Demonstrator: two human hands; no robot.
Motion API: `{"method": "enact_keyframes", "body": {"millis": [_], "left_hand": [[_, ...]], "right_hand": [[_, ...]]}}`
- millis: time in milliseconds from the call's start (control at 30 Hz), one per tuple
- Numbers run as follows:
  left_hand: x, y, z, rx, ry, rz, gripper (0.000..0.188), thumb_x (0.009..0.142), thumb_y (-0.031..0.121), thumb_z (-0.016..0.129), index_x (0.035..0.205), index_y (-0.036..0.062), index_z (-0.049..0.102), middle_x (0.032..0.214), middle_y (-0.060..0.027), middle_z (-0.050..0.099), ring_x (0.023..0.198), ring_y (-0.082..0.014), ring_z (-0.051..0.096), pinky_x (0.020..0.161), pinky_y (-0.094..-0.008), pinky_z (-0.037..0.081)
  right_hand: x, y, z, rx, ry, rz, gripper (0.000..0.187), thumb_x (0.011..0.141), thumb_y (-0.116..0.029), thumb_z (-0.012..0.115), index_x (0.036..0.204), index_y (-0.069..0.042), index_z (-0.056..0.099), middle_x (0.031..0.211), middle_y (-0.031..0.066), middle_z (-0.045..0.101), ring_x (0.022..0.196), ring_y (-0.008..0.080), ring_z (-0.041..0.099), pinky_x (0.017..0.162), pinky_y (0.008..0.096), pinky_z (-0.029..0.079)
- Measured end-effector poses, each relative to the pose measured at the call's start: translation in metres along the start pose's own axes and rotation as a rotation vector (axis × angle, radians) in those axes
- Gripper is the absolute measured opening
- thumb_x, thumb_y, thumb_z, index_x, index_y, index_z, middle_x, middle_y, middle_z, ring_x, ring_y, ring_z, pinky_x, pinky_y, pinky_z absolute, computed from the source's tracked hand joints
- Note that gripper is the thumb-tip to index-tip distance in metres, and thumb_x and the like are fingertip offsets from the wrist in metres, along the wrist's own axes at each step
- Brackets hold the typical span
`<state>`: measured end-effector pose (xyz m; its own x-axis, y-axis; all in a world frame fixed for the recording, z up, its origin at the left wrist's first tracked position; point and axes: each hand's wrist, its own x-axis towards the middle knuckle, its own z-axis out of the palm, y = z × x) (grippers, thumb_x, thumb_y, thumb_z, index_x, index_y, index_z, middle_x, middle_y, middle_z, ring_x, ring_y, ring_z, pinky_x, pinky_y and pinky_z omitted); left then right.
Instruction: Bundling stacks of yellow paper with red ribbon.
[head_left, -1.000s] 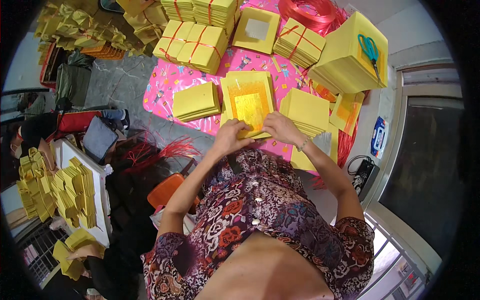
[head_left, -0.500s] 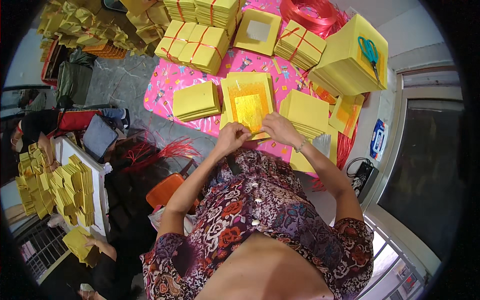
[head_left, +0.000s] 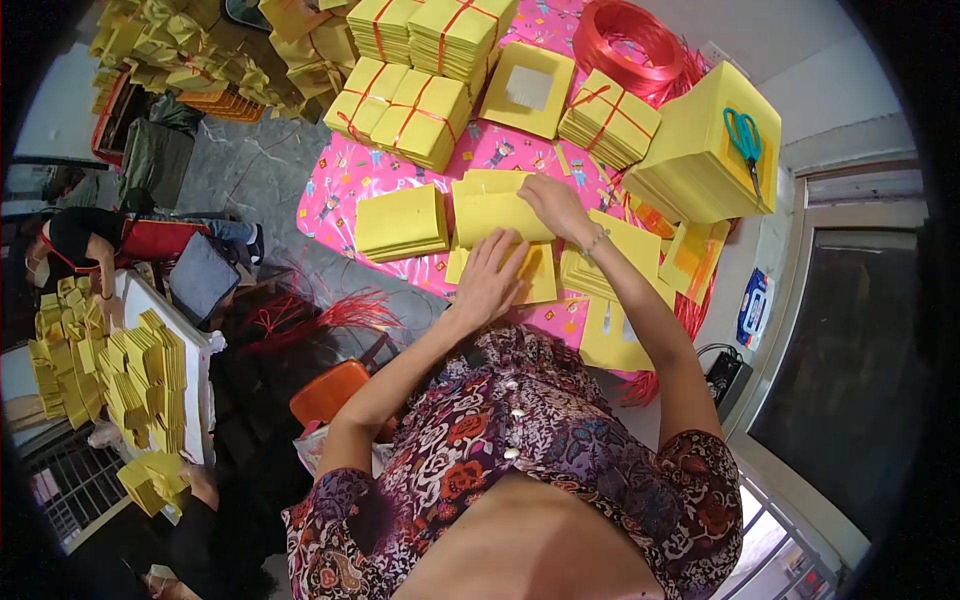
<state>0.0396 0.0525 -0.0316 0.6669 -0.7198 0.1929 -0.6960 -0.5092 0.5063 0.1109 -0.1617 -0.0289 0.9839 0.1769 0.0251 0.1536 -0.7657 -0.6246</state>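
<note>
In front of me a yellow paper sheet (head_left: 492, 219) is folded over, its plain side up, on top of other sheets. My left hand (head_left: 488, 274) lies on its near edge and the sheets below, fingers stretched out. At its far right corner my right hand (head_left: 556, 208) has its fingers bent round the paper's edge; the thumb is partly hidden. To the left sits a low stack of folded yellow papers (head_left: 402, 222). Close by my right wrist is another yellow stack (head_left: 618, 250).
Red-tied bundles (head_left: 420, 118) stand at the back of the pink patterned table (head_left: 325, 185), beside a coil of red ribbon (head_left: 625, 45). Teal-handled scissors (head_left: 745, 140) lie on a tall paper stack (head_left: 690, 150). People handle yellow papers at a white table (head_left: 200, 385) on the left.
The sheet lay flat with its gold patch showing; now it is folded over and the gold is hidden. My right hand moved away from me, and my left hand went from pinching to lying flat.
</note>
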Motion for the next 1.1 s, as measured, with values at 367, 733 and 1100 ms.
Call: {"method": "enact_keyframes", "body": {"millis": [367,733,1100], "left_hand": [[0.019,-0.025,0.020,0.061,-0.078,-0.087,0.079,0.086,0.041,0.063,0.152,0.0131,0.028,0.155,-0.0227,0.023,0.144,-0.0406,0.019,0.116,-0.0521,0.018],[0.021,-0.027,0.022,0.062,-0.092,-0.111,0.080,0.087,0.041,0.061,0.153,0.0131,0.025,0.155,-0.0238,0.020,0.144,-0.0403,0.019,0.117,-0.0515,0.016],[0.019,-0.033,0.029,0.034,-0.112,-0.103,0.080,0.088,0.047,0.058,0.152,0.0120,0.026,0.155,-0.0250,0.020,0.144,-0.0429,0.018,0.116,-0.0536,0.016]], "right_hand": [[0.031,0.024,0.027,-0.214,0.090,-0.057,0.016,0.088,-0.022,0.061,0.094,-0.007,0.064,0.097,0.0112,0.061,0.097,0.0307,0.058,0.085,0.0441,0.045],[0.038,0.013,0.036,-0.119,-0.016,-0.147,0.027,0.085,-0.019,0.064,0.109,-0.009,0.065,0.103,0.0098,0.064,0.102,0.0292,0.059,0.094,0.0430,0.044],[0.037,0.012,0.040,-0.126,-0.012,-0.148,0.024,0.083,-0.015,0.064,0.107,-0.009,0.064,0.100,0.0094,0.062,0.098,0.0294,0.058,0.088,0.0421,0.047]]}}
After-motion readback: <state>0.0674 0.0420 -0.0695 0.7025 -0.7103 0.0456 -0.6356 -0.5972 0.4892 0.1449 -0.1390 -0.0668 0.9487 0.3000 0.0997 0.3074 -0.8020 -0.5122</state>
